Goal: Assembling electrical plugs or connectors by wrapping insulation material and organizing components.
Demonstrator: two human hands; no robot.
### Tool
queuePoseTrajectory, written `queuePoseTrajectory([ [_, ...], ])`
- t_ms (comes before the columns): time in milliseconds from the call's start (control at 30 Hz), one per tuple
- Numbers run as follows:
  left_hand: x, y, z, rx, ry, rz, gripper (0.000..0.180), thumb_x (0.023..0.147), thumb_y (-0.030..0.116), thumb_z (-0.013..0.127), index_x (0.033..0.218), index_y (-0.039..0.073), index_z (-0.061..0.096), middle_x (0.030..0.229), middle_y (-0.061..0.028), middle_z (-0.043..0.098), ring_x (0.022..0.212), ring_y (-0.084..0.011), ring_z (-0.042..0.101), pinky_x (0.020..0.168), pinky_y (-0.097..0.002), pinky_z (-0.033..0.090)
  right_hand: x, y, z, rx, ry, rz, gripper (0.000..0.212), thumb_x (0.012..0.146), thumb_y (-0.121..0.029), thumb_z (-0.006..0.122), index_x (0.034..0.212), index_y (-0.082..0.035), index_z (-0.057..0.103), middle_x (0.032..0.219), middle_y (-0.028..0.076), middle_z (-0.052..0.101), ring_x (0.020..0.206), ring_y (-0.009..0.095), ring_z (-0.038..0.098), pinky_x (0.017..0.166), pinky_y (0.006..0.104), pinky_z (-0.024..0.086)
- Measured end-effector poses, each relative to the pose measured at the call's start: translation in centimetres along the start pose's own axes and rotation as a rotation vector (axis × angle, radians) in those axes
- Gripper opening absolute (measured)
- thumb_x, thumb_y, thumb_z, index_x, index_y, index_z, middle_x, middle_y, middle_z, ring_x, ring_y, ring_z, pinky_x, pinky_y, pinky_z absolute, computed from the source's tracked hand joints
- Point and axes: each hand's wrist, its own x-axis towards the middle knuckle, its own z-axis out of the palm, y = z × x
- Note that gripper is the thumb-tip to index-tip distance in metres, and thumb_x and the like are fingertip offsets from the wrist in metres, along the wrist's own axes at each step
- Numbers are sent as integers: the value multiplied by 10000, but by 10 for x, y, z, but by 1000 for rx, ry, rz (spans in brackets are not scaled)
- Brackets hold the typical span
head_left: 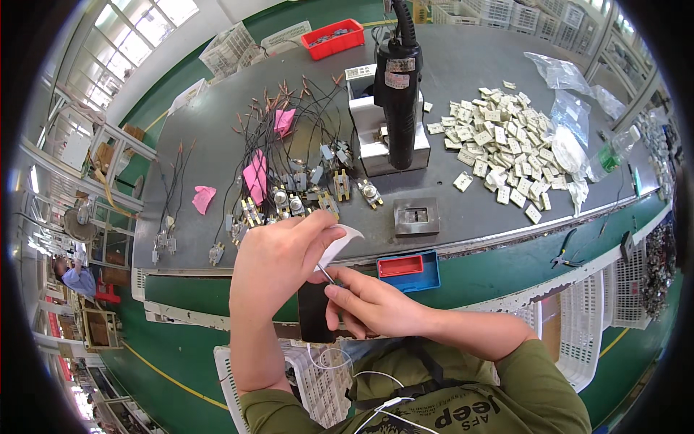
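My left hand (278, 253) is raised above the table's front edge, its fingers closed on a thin white curved piece (340, 244) whose exact kind I cannot make out. Close beside it, my right hand (376, 305) pinches a slim metal rod-like tool (325, 273), with the tip pointing up toward the white piece. Behind the hands lie several small switch assemblies with brass parts (295, 205) and black wires (289, 108). A dark rectangular block with a recess (416, 216) rests on the table to the right of them.
A black electric screwdriver (400, 101) stands upright in a grey metal stand (372, 148). White plastic parts (510, 137) are heaped at right, near a bottle (614, 152). Red and blue trays (428, 273) sit at the front ledge, with pliers (566, 249) farther right. A red bin (332, 40) stands behind.
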Motion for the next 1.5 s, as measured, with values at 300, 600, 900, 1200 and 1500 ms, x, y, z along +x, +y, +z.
queuePoseTrajectory([
  [300,-28,22,3,121,87,39,211,727,129,719,929,111,663,908,-54,645,597,-217,626,516,-311,490,6,20,-5,-104,196,-151,345,1006,-185,345,1314,-35,309,797,36,530,555,87,488,494,236,409],
  [600,-52,10,-4,-185,186,57,348,741,151,725,1076,116,637,1052,-92,637,611,-191,612,526,-279,477,-3,14,-13,-308,270,-321,337,993,-163,381,1306,-41,360,841,39,556,618,90,501,567,243,424],
  [900,-26,-3,13,-479,135,13,115,824,116,650,897,27,649,1000,-108,654,912,-220,594,805,-326,435,-7,19,-18,-510,233,-336,226,987,-134,392,1175,-21,445,887,37,551,655,74,481,603,231,425],
  [1200,-26,1,12,-399,122,2,59,774,71,654,806,28,630,1013,-104,650,956,-249,589,856,-364,427,-9,22,-18,-278,262,-309,274,1002,-241,369,1085,-25,515,844,12,569,634,56,468,571,212,401],
  [1500,-26,-1,10,-360,118,73,41,764,52,635,780,26,608,1003,-87,648,1028,-273,574,893,-382,421,-13,26,-24,-325,312,-209,340,1004,-289,359,1033,-18,562,857,11,590,657,54,500,594,217,423],
])
